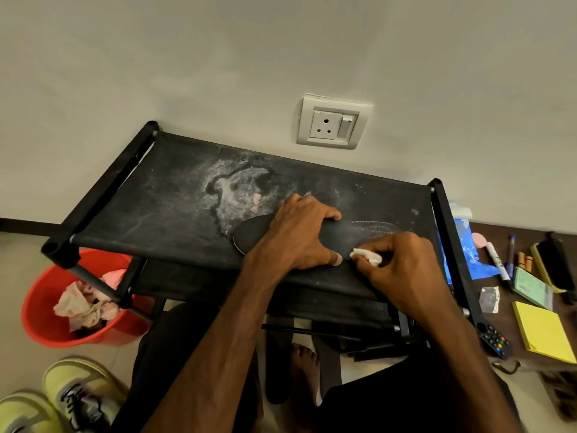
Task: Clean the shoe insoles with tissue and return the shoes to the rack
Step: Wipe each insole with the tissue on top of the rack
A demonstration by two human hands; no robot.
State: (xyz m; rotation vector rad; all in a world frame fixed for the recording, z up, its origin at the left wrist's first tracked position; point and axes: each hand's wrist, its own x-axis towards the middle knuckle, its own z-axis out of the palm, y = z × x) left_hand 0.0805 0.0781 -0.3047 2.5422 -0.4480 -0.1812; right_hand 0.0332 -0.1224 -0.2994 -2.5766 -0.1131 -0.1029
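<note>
On the dusty black fabric-topped shoe rack point(162, 195), my left hand point(299, 234) clamps a flat black insole point(253, 230) across its width; my right hand point(402, 264) pinches a crumpled white tissue point(366, 256) against its near edge.

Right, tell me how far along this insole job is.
Done: crumpled tissues in the red bucket suggest some wiping is done. In hand: left hand holds an insole on the rack top while right hand pinches tissue against it. Left: sneakers are on the floor, not racked.
</note>
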